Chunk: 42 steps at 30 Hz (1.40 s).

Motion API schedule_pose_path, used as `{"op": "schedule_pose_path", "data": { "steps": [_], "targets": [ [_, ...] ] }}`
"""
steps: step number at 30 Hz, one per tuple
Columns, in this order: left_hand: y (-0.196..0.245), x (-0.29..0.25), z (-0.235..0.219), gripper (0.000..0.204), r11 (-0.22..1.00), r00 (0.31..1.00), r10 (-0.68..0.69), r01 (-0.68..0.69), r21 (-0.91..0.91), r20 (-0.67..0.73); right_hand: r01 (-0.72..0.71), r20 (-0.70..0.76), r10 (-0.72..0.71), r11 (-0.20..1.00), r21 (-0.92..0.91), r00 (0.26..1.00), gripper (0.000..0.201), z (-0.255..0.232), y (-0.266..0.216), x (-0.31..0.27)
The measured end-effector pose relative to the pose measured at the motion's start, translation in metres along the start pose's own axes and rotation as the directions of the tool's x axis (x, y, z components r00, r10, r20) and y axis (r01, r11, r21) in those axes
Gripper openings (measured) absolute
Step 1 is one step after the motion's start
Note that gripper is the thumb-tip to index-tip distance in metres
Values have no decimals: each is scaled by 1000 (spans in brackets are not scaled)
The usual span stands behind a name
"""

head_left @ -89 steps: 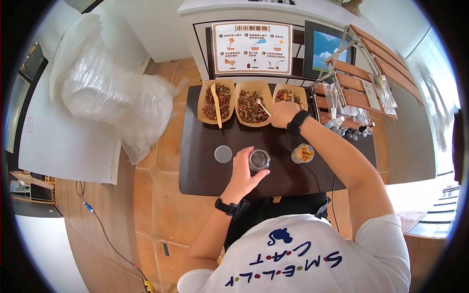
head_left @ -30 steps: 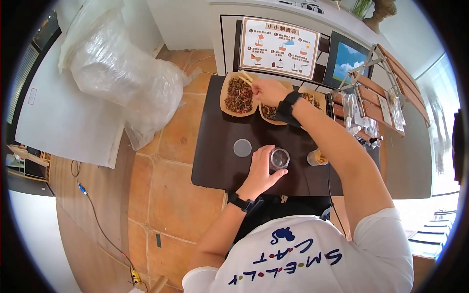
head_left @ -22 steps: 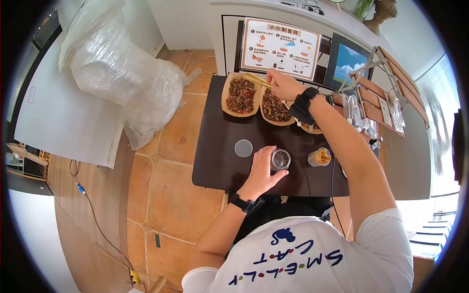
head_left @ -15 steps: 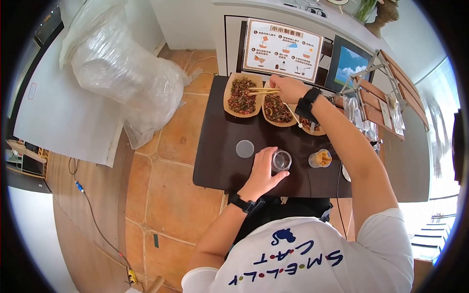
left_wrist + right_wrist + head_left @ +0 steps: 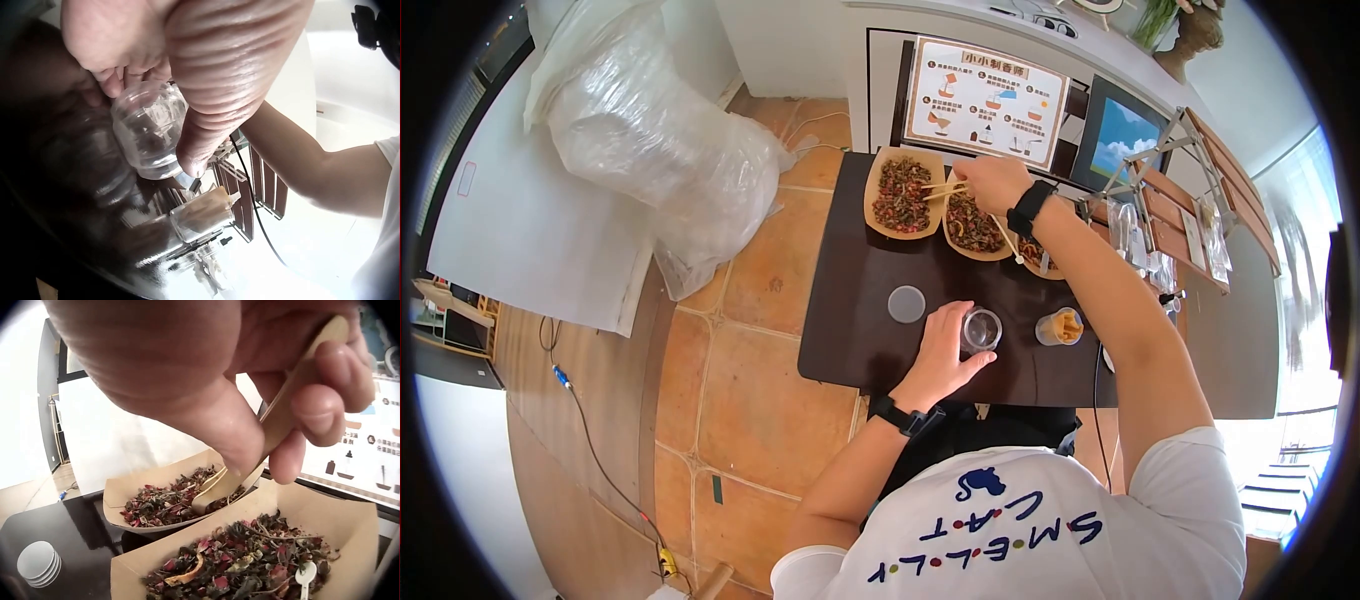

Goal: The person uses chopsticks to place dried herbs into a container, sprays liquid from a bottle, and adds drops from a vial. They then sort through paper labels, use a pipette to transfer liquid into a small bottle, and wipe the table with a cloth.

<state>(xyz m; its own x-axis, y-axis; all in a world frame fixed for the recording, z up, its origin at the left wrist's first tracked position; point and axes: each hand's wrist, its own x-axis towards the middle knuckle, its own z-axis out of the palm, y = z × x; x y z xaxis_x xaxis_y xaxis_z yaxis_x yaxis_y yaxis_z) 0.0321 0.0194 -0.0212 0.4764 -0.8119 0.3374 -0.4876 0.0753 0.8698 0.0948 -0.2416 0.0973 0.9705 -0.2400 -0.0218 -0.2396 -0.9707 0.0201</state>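
Note:
My left hand [image 5: 945, 350] holds a small clear jar [image 5: 981, 329] upright on the dark table, thumb on one side and fingers on the other. In the left wrist view the jar [image 5: 149, 130] looks see-through, with no filling showing. My right hand [image 5: 997, 184] pinches wooden tongs [image 5: 275, 425] between thumb and fingers. The tongs' tips reach into the dried petals and leaves in the left paper tray [image 5: 156, 473]. Nearer in the right wrist view stands the middle tray [image 5: 342, 515] of similar dried flowers, with a small white spoon [image 5: 305, 578] in it.
A round translucent lid [image 5: 906, 304] lies left of the jar. To the right stands a clear cup [image 5: 1058, 328] of tan pieces. A third tray is partly behind the right forearm. An instruction sheet [image 5: 985, 105] stands behind the trays; a wooden slatted rack [image 5: 1170, 205] is at right.
My right hand has left the spoon in the middle tray, taken up the tongs from the left tray, turned them and lowered their tips into its petals. The left hand stays on the jar.

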Motion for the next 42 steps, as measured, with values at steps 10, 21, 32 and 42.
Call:
{"op": "schedule_pose_path", "data": {
  "steps": [10, 21, 32, 42],
  "targets": [
    [1, 0, -1, 79, 1000, 1000, -9, 9, -1, 14, -2, 19, 2, 1000, -11, 1000, 20, 7, 5, 3],
    [13, 1, -43, 80, 994, 992, -105, 103, -27, -75, -62, 78, 59, 997, 38, 995, 24, -2, -2, 1],
    [-9, 22, -93, 81, 973, 938, -207, 227, 41, -277, -157, 156, 137, 979, 127, 978, 22, -4, 4, 3],
    [-37, 35, -102, 84, 939, 920, -262, 313, 145, -291, -138, 196, 104, 976, 168, 975, 19, 0, 6, 3]
  ]
}}
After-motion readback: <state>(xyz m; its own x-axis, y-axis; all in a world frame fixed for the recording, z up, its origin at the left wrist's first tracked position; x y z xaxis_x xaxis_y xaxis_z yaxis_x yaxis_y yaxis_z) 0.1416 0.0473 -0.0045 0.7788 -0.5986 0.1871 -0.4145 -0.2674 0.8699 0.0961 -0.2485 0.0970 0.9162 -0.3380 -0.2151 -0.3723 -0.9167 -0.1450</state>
